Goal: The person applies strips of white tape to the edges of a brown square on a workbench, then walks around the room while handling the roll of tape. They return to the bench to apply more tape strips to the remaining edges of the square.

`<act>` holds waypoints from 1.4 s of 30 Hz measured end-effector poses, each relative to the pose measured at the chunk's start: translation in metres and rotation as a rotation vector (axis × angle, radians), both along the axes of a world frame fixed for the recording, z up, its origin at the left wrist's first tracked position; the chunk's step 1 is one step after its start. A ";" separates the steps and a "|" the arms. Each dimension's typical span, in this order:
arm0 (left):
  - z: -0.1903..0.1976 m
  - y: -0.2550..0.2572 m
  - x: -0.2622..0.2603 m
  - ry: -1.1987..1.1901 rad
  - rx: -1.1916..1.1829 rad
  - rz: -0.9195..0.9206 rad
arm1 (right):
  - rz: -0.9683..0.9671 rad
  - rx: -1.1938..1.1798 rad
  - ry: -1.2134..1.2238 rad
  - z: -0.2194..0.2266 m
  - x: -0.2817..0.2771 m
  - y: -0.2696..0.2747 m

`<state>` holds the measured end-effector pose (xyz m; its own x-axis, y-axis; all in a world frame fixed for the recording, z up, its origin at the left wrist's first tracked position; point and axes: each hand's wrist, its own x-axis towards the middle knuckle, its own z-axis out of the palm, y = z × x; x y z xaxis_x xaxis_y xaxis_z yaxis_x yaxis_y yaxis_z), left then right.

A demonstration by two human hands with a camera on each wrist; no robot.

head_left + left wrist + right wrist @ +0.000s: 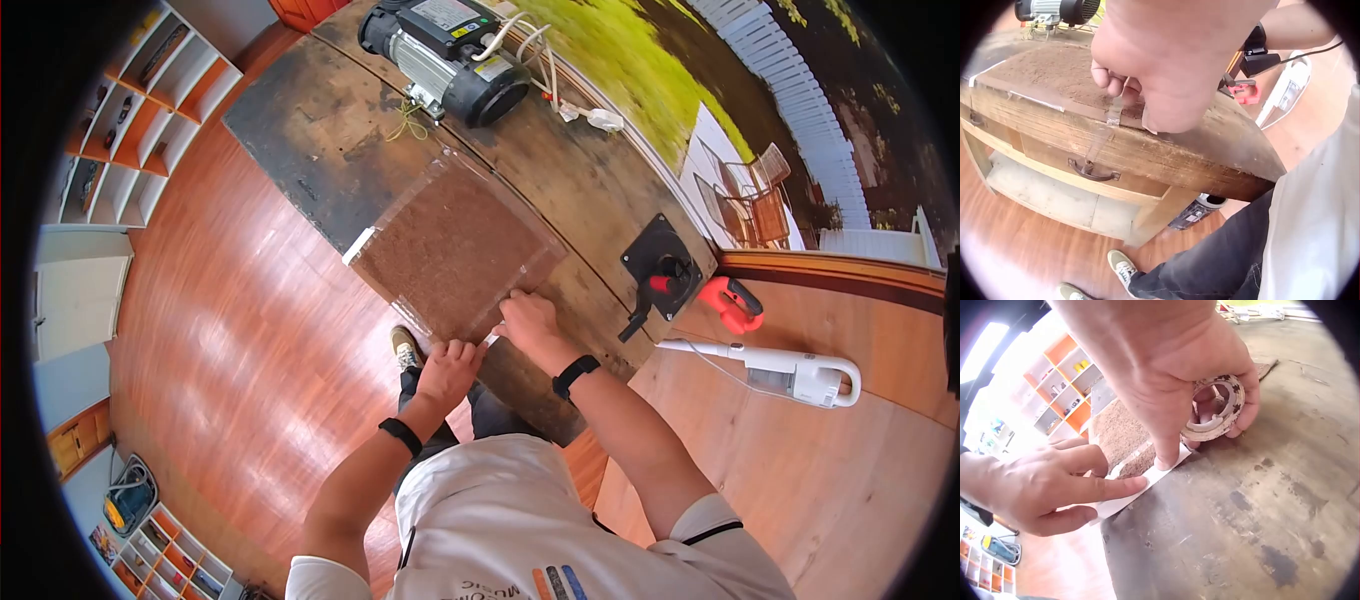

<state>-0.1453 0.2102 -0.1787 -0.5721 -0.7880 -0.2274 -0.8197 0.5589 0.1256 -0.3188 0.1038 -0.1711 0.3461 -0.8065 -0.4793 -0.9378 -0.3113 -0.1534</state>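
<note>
Now one tape roll (1213, 407) gripped in right hand (1172, 369) fingers; left hand (1047, 481) fingers straight, pressing one tape strip (1141, 484) at desk (1241, 506) near edge; one motor (447, 52) far.

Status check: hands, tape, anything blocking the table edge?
Right hand grips tape roll. Left hand presses tape strip at brown sheet corner, table edge. Nothing blocking.

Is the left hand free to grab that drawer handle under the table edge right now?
Probably not at once: the left hand is pressing the clear tape strip on the table edge, with the right hand holding the tape roll. The drawer handle below is otherwise unobstructed.
</note>
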 end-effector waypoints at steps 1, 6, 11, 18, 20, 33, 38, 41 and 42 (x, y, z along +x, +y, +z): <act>0.000 0.001 0.003 -0.025 -0.004 -0.029 | -0.008 0.000 -0.002 -0.001 0.000 0.001; -0.004 0.007 0.002 -0.120 -0.037 -0.119 | -0.025 0.064 0.027 0.000 0.001 -0.004; -0.010 0.008 -0.020 -0.411 0.038 -0.231 | -0.029 0.098 0.010 0.003 -0.001 -0.008; -0.007 0.008 -0.013 -0.254 0.065 -0.104 | -0.103 0.163 0.018 0.007 -0.019 -0.016; -0.005 -0.003 -0.016 -0.223 0.188 -0.088 | -0.104 0.180 0.061 0.012 -0.015 -0.022; -0.012 -0.033 0.009 0.094 0.092 -0.295 | -0.156 0.052 -0.213 0.018 -0.035 0.019; -0.014 -0.033 0.014 0.169 0.034 -0.302 | -0.149 -0.069 -0.163 -0.016 -0.017 0.023; -0.009 -0.036 0.015 0.178 -0.009 -0.319 | -0.175 -0.051 -0.092 -0.012 -0.008 0.017; -0.009 -0.036 0.015 0.185 -0.020 -0.345 | -0.191 -0.018 -0.067 -0.013 -0.009 0.015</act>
<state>-0.1302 0.1741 -0.1881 -0.8343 -0.5451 -0.0822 -0.5475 0.8018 0.2394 -0.3275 0.1193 -0.1838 0.2162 -0.8690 -0.4450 -0.9681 -0.1316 -0.2134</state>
